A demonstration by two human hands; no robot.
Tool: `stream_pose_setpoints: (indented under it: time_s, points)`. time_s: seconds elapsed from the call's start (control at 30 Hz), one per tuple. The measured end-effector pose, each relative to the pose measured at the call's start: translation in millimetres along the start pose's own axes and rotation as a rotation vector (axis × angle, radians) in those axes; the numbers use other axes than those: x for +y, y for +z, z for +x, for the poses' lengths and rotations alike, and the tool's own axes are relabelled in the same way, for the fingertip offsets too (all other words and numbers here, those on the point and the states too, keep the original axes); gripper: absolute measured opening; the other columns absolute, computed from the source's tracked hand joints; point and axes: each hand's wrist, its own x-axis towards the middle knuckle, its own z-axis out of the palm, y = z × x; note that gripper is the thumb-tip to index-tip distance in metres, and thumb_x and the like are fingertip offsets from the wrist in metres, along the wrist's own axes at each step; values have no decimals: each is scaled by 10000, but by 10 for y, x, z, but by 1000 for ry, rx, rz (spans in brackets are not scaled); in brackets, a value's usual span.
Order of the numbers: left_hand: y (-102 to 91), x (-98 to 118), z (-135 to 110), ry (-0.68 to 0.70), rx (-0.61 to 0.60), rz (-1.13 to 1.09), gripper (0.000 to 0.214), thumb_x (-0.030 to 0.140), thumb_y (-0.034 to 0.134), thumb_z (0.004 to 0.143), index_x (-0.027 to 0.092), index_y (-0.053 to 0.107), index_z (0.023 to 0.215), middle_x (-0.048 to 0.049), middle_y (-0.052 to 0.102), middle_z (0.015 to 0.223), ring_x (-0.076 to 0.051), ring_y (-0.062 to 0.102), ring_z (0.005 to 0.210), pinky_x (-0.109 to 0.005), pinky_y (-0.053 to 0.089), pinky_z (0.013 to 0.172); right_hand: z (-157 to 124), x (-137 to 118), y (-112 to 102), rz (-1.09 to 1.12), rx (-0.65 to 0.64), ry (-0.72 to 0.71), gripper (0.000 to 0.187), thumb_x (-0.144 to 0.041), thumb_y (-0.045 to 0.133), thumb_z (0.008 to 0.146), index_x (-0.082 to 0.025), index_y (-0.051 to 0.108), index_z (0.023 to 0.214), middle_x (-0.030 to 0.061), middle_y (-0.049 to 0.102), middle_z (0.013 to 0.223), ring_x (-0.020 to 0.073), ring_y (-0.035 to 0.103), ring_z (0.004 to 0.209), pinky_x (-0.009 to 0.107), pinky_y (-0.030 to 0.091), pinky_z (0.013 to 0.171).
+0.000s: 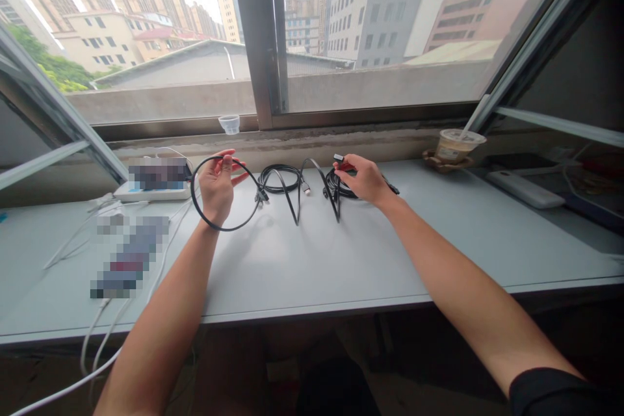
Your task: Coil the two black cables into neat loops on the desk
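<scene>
Our left hand [217, 188], grip holding a loop of black cable [228, 230] over the counter [312, 279], our right hand [363, 175], grip pinching the cable's plug [338, 158], cable zigzagging between, two cable coils [280, 191] lying on the counter

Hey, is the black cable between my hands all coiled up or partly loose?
Partly loose: the cable makes a ring at your left hand, then runs in open bends towards the plug in your right hand.

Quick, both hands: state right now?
Left hand: closed, thumb and fingers pinching the looped black cable; some fingers extended.
Right hand: closed, fingertips pinching a black plug.
</scene>
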Motion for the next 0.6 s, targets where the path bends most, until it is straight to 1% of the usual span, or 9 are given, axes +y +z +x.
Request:
stream_pose_setpoints:
  time_s: [0.1,0.17,0.3,0.4,0.5,0.6]
  points:
    - [5,-3,2,-10,3,-6,554,679,777,842,214,680,1128,-46,707,976,-188,767,898,-328,687,723,-6,-7,-2,53,-45,36,201,-332,684,904,-239,746,1071,73,790,1093,247,753,941,452,610,977]
    - [6,-14,4,-20,1,1,558,690,765,848,216,667,1126,-49,711,984,-187,773,894,-328,686,732,-9,-18,-12,56,-73,39,244,-347,680,912,-247,771,1115,75,781,1115,252,748,954,454,613,975]
    - [22,-40,-15,-71,1,8,562,699,744,861,209,646,1119,-31,709,925,-189,793,858,-333,685,735,-19,-75,-39,-20,-181,-36,301,-326,617,957,-265,824,1166,80,761,1074,246,731,960,405,611,907]
    - [68,-26,-70,-144,-2,58,538,681,727,884,196,648,1104,-32,721,856,-199,800,793,-313,674,666,-35,-190,-36,-92,-269,-88,373,-233,600,946,-298,821,1239,71,761,1084,223,726,896,374,596,848]
    - [161,39,-164,-261,-64,126,512,649,703,919,180,643,1116,-60,747,820,-225,804,739,-286,638,559,-55,-374,11,-157,-321,-154,427,-137,611,922,-332,819,1240,54,789,1143,233,739,954,362,581,852]
    - [285,122,-289,-368,-189,136,479,620,682,947,180,612,1122,-80,764,847,-249,813,751,-292,629,534,-75,-583,93,-204,-359,-244,399,-98,593,950,-314,822,1195,52,813,1153,250,734,1005,369,566,850]
